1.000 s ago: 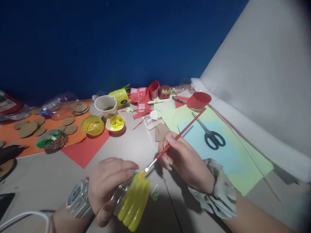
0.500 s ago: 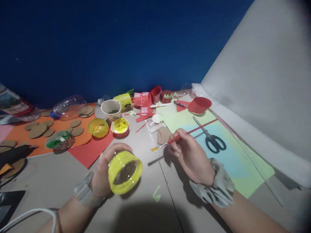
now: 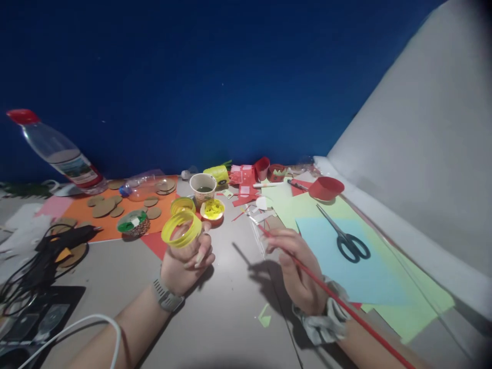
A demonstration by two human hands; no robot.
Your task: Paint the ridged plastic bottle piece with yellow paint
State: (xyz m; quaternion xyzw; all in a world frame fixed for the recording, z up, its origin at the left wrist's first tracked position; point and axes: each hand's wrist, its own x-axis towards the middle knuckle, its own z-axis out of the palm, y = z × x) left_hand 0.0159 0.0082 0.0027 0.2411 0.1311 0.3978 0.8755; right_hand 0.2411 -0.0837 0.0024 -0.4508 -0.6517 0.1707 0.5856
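My left hand (image 3: pixel 189 267) is closed around a clear plastic bottle piece with a yellow-painted rim (image 3: pixel 185 241), its opening facing up. Just behind that piece stands another yellow-rimmed plastic piece (image 3: pixel 177 206), partly covered by it. A small container of yellow paint (image 3: pixel 213 209) is close by on the right. My right hand (image 3: pixel 302 266) grips a red-handled paintbrush (image 3: pixel 330 290) between thumb and fingers. The brush tip points away and to the left, above the table, apart from the plastic piece. Its handle slants back over my wrist.
A paper cup (image 3: pixel 203 190) of dark liquid stands behind the paint. Black scissors (image 3: pixel 350 246) lie on blue paper (image 3: pixel 369 284) at right. At left are cardboard discs (image 3: pixel 103 207), a tilted red-capped bottle (image 3: pixel 73 161), a glue gun (image 3: pixel 71 237) and a white cable (image 3: pixel 100 319).
My left hand has turned the yellow-rimmed piece upward and moved it away from me. The paintbrush has swung, its handle now toward me instead of away. The camera view has shifted.
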